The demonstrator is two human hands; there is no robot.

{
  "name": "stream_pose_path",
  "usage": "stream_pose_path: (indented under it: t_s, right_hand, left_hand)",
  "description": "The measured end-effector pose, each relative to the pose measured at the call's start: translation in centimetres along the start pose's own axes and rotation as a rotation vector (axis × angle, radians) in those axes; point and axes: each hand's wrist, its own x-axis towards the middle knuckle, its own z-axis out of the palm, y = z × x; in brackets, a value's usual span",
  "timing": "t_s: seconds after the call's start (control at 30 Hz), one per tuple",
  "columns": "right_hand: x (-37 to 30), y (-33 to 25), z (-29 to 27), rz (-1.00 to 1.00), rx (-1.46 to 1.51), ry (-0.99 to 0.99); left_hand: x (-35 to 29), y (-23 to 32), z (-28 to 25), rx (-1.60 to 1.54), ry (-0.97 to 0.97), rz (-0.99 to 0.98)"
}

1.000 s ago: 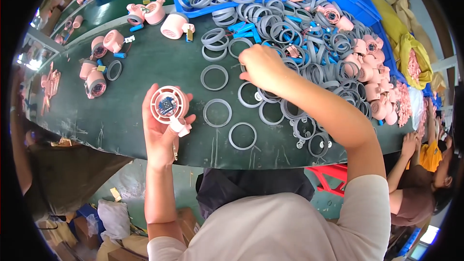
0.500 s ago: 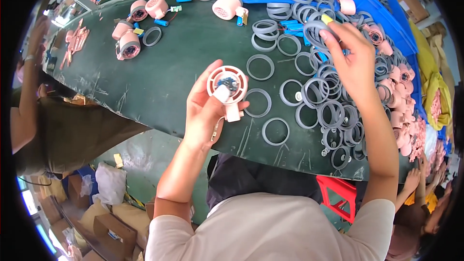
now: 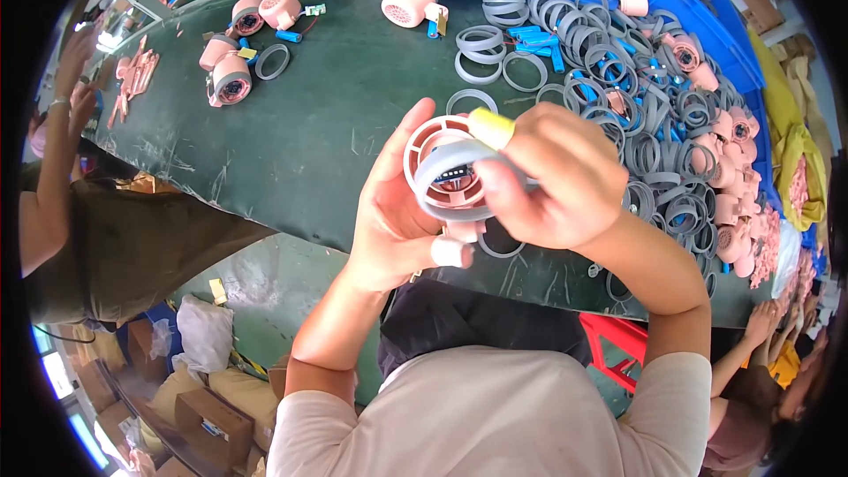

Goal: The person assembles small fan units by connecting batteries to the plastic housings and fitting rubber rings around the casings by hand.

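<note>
While the green worktop [image 3: 309, 155] is being crowded on its right side by grey rings [image 3: 505, 11], blue cylinders [image 3: 558, 58] and pink housings [image 3: 729, 247], the far right edge is being lined by a blue bin [image 3: 742, 62]. To the near left, the floor is being taken up by cardboard cartons [image 3: 216, 433] and a pale sack [image 3: 205, 334]; a red frame [image 3: 609, 327] is being partly hidden by the person's body. Above the worktop's near edge, a round fan unit [image 3: 413, 166] is being cradled in the left hand [image 3: 389, 230]: it is being seen as smooth pale pink, with a slotted rim, a dark circuit board inside and a short stem toward the near side. A tilted grey band [image 3: 455, 157] is being pinched between the right hand's [image 3: 565, 177] thumb and fingers, the unit's face being partly covered; whether they are being touched together cannot be told.
</note>
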Motion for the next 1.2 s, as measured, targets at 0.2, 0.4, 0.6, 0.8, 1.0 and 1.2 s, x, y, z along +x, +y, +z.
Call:
stream_pose_path:
  t_s: [0.2, 0.4, 0.6, 0.8, 1.0, 1.2]
  right_hand:
    - [0.4, -0.9, -0.1, -0.141, 0.04, -0.035]
    - [1.0, -1.0, -0.6, -0.157, 0.085, -0.073]
    - [1.6, -0.9, -0.9, -0.147, 0.127, -0.117]
    - [1.3, -0.9, -0.5, -0.123, 0.117, -0.114]
    - [1.6, -1.5, -1.6, 0.309, 0.061, -0.111]
    - [-1.5, -0.1, 2.8, 0.821, 0.425, -0.289]
  left_hand:
    - [-0.3, 0.1, 0.1, 0.213, -0.074, 0.167]
    - [0.1, 0.0, -0.4, 0.255, -0.163, 0.245]
    - [-0.4, 0.6, 0.3, 0.204, -0.085, 0.117]
    - [-0.6, 0.2, -0.2, 0.261, -0.108, 0.165]
    - [-1.6, 0.0, -0.5, 0.477, -0.083, 0.185]
    - [-1.2, -1.5, -0.8, 0.508, -0.005, 0.051]
